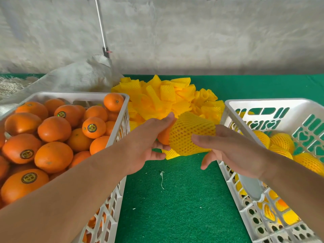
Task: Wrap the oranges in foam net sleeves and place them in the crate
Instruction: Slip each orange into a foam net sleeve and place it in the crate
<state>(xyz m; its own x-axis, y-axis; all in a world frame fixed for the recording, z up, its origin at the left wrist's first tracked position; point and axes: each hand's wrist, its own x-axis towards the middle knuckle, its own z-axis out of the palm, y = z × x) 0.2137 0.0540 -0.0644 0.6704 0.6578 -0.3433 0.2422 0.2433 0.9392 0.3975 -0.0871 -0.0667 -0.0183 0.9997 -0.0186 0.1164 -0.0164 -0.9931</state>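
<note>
Both forearms extend forward and converge toward the centre. The left hand (150,142) is turned palm inward, fingers curled round the uncovered end of an orange (164,135). The right hand (233,149) faces it, thumb extended along the foam net sleeve (191,134), fingers curled beneath it.

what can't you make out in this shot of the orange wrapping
- Head view: the orange in the hands is mostly covered by the foam net sleeve and the left hand; only a sliver shows.
- The right hand hides its fingertips behind the sleeve.
- The sticker text is too small to read.
- The right crate is cut off by the frame edge, and the forearm covers part of it, so its count is unknown.
</note>
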